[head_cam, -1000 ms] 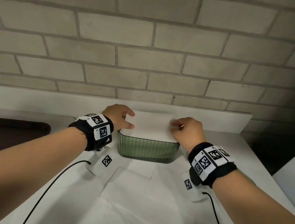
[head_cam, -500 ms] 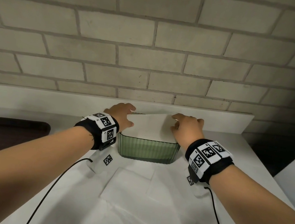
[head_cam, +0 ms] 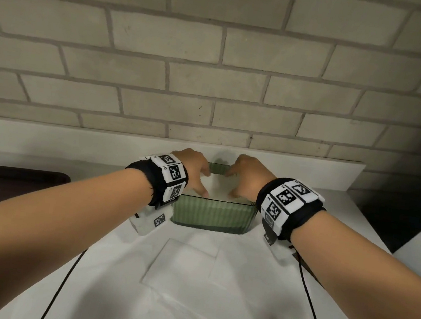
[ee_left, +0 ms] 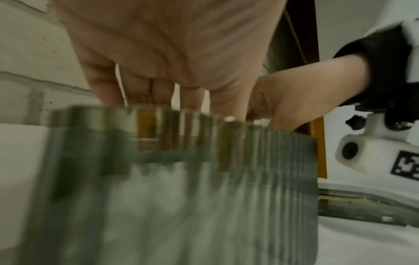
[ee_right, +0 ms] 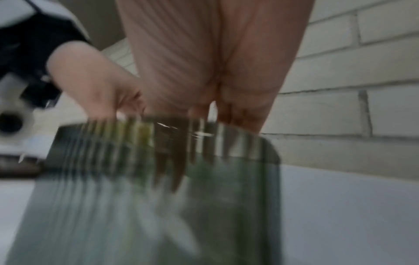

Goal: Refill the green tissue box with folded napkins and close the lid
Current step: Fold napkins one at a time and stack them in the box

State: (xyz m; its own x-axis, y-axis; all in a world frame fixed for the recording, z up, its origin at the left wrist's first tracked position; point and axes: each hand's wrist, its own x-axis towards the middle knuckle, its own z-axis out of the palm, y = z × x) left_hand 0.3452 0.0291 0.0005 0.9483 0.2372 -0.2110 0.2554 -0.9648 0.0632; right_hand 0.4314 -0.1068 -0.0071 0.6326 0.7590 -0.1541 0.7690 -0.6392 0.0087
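The green tissue box point(head_cam: 213, 214) sits in the middle of the frame on a white cloth point(head_cam: 188, 289), close to the brick wall point(head_cam: 215, 67). Its top is open. Both hands reach down into it.

The left hand point(head_cam: 194, 173) is at the left side of the box. Its fingers point(ee_left: 145, 89) point down, a little apart, and go past the rim.

The right hand point(head_cam: 247, 178) is at the right side. Its fingers point(ee_right: 238, 109) also point down into the box and lie close together.

The fingertips press on the white napkins point(head_cam: 217, 188) inside the box. How hard they press cannot be told.

More folded napkins point(head_cam: 183, 264) lie on the cloth, lower in the frame. A dark tray point(head_cam: 10, 180) is at the left edge.
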